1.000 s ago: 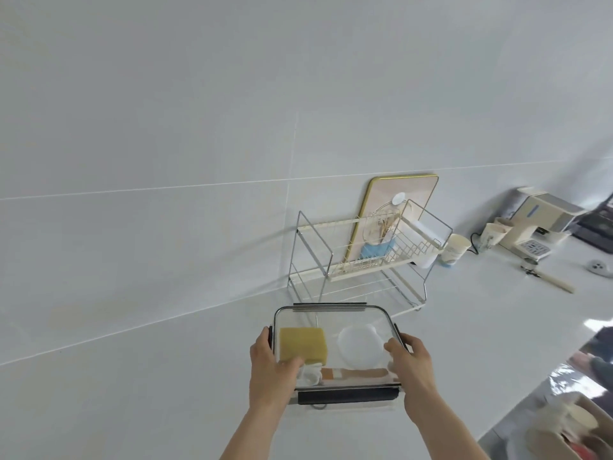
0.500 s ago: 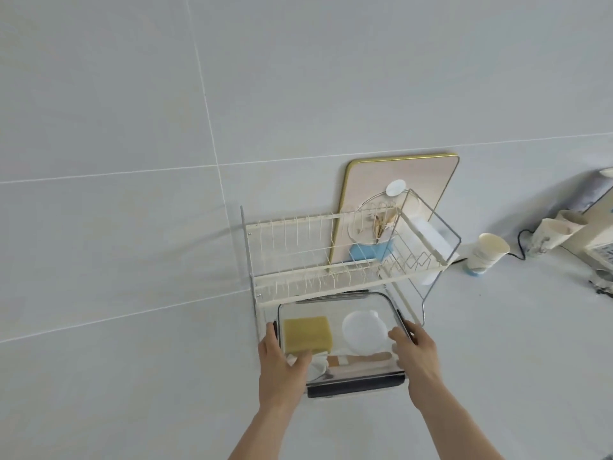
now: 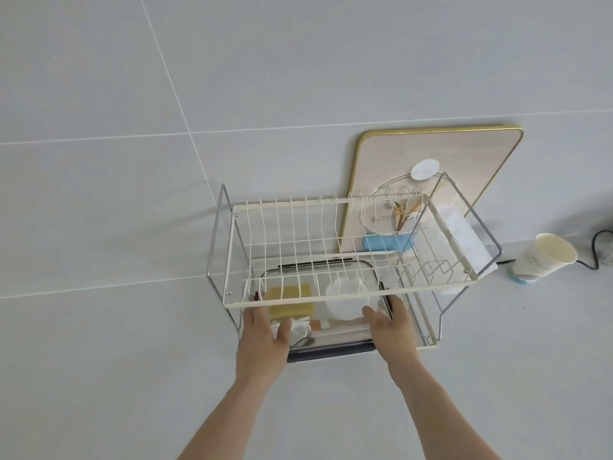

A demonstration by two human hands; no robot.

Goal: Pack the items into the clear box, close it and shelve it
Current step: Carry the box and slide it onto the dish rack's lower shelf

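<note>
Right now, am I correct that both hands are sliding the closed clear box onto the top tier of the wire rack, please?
Not quite: the head view shows the clear box going under the top tier, onto the lower level of the wire rack. The left hand and right hand do hold its sides.

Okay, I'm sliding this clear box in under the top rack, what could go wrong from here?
The clear box sits only partway under the wire rack, its near edge sticking out, so letting go early might leave it tipping. The left hand and right hand pass close beneath the rack's front rail; knuckles could catch. A hard shove might shift the light rack.
</note>
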